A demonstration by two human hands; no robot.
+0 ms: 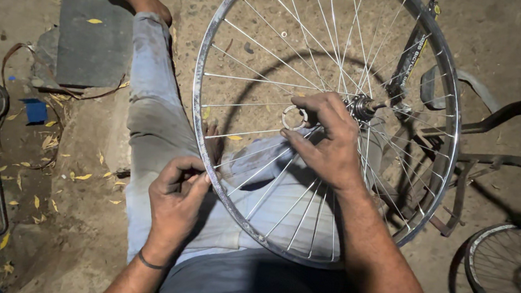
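Left hand (pixel 176 199) grips the near-left arc of the bare wheel rim (pixel 210 34), which stands tilted over the person's lap, fingers closed on the metal. Farther in, the right hand (pixel 329 139) pinches a small metal ring (pixel 293 117) between thumb and fingertips. The ring's opening faces up, just left of the hub axle (pixel 366 106), whose long axis runs left to right.

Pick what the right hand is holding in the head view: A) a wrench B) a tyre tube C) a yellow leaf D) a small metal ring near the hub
D: the right hand pinches a small metal ring between its fingertips beside the hub of the spoked wheel, while the left hand grips the rim's lower left edge.
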